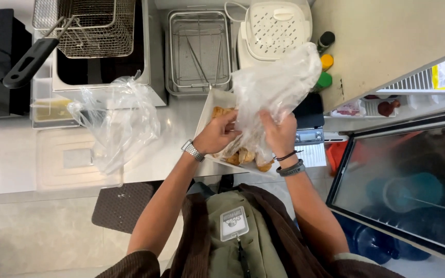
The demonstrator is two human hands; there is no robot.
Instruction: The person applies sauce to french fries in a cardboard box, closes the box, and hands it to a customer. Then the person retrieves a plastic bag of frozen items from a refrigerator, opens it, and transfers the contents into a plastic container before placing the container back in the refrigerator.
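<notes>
Both my hands grip a clear plastic bag (274,85) over a white tray (208,105) of golden fried pieces (245,156). My left hand (217,134), with a metal watch at the wrist, pinches the bag's left side. My right hand (280,135), with dark bands at the wrist, clutches its right side. The bag bulges upward and hides most of the tray. Some fried pieces show through the bag's lower part.
A second crumpled clear bag (117,121) lies on the steel counter over a lidded plastic container (65,164). A fryer with a wire basket (96,25) stands at the back left, a steel wire rack tray (198,51) beside it. An open chest freezer (403,180) is at right.
</notes>
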